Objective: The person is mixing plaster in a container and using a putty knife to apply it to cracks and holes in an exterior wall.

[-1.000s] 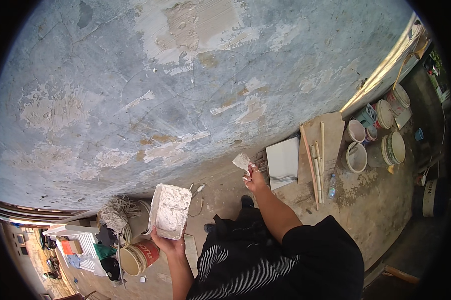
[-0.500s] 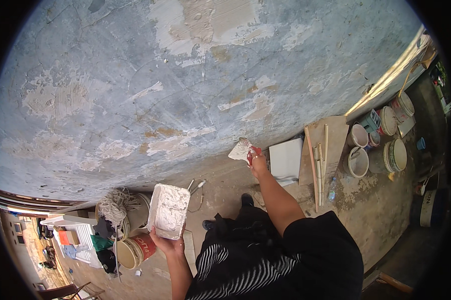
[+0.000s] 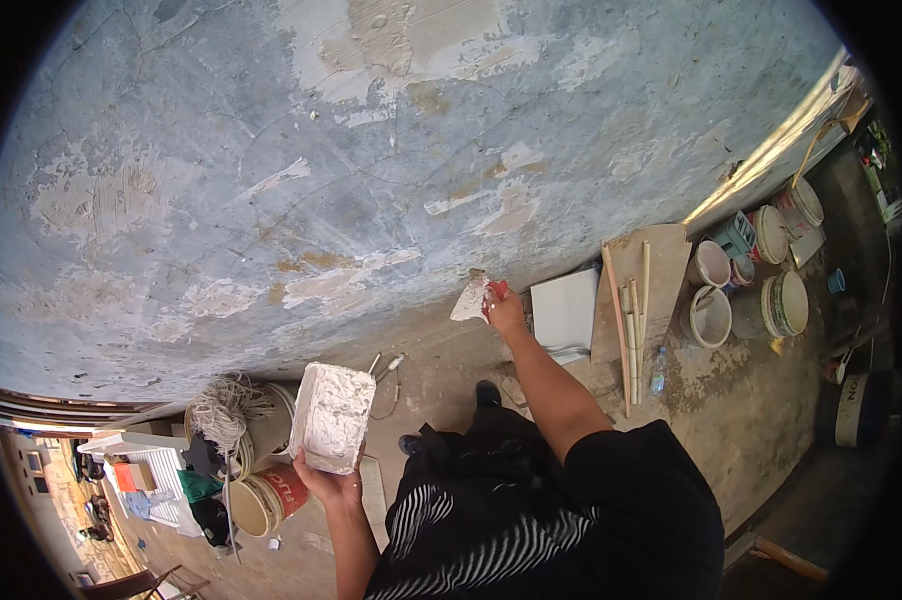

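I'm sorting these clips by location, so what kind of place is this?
Probably an outdoor wall-repair site: a patchy blue wall with plaster patches, a putty knife in the right hand, and buckets on the ground.

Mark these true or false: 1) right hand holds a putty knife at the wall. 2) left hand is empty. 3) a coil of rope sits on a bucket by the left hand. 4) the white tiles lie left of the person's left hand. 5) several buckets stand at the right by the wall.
1) True: the right hand holds the putty knife against the wall.
2) False: the left hand holds a tray smeared with white putty.
3) True: the rope lies on a bucket.
4) False: the tiles lean right of the right hand.
5) True: the buckets stand there.
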### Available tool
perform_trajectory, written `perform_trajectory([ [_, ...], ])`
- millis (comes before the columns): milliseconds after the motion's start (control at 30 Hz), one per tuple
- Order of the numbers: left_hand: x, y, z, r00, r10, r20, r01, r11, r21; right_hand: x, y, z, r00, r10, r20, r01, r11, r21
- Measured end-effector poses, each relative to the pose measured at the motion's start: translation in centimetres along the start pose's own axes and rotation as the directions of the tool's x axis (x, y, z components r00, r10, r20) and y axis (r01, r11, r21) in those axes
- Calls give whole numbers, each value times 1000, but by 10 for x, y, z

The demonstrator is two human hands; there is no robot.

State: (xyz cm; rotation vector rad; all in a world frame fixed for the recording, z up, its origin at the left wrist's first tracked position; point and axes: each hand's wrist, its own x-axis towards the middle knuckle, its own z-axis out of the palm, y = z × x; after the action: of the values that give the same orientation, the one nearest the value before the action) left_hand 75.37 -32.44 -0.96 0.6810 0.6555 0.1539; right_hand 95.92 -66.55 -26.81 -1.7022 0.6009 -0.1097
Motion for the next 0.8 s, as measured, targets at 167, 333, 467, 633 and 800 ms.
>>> perform_trajectory([
  [167, 0, -1, 5, 998, -20, 53, 21, 1000, -22, -21, -6, 1, 995, 57, -87, -59, 998, -30],
  [333, 0, -2, 17, 999, -11, 37, 10, 1000, 28, -16, 33, 14, 989, 51, -141, -52, 999, -3],
  [467, -1, -4, 21, 1000, -5, 18, 3, 998, 59, -21, 10, 6, 993, 90, -79, -86, 995, 59],
  [633, 8, -14, 21, 995, -66, 72, 61, 995, 76, -6, -15, -23, 980, -14, 197, 46, 986, -159],
  [800, 9, -16, 27, 992, -93, 85, 88, 994, 59, 2, -23, -37, 980, -31, 196, 75, 972, -225],
])
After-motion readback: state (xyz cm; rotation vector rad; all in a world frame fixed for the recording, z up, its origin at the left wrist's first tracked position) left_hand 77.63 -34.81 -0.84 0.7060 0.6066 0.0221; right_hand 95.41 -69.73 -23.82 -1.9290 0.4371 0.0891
